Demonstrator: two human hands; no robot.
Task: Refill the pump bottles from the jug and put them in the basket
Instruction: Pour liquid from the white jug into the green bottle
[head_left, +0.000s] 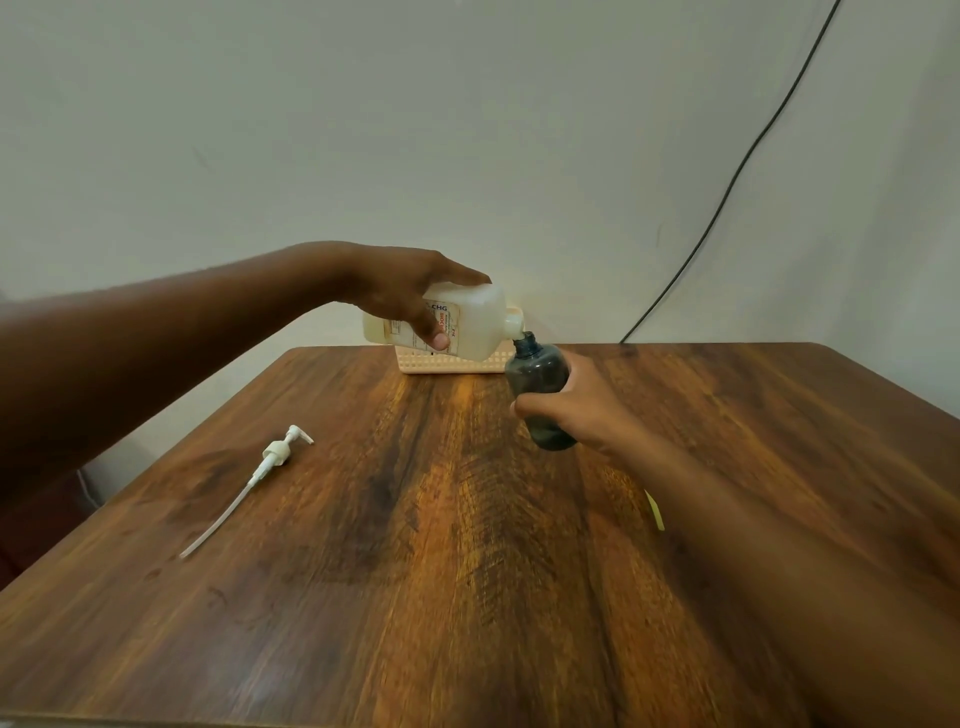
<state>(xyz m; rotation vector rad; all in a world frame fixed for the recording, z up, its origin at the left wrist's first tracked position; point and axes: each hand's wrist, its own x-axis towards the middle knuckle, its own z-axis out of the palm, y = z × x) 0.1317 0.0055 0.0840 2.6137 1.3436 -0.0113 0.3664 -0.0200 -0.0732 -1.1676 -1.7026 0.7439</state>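
Behind the brown wooden desk (467, 571) stands a plain pale wall (415, 130), and a thin black cable (727, 192) runs down it toward the desk's far right corner.

Up over the far edge of the desk, the left hand (410, 296) grips a white plastic jug with a printed label (467, 325). The fingers and thumb curl round the jug's body. The jug is tipped over on its side, and its short white spout (514, 326) points down and to the right.

Right under the spout is the open neck of a dark see-through plastic bottle (540, 395). Spout and neck are touching or almost touching (too close to tell which). The bottle leans a little, with its neck toward the jug. The right hand (576, 410) holds it round the lower half, fingers wrapped about it, above the desk.

Just behind the jug, at the far edge of the desk, sits a small cream plastic basket with little holes in its side (447, 364). The jug hides most of it.

Near the left edge of the desk, well apart from the hands, lies a white pump top with a long thin tube (254, 478). It rests flat on the wood, with the tube pointing toward the near left corner.

A small yellow thing (655, 512) peeks out beside the right arm; it is too hidden to tell what it is.
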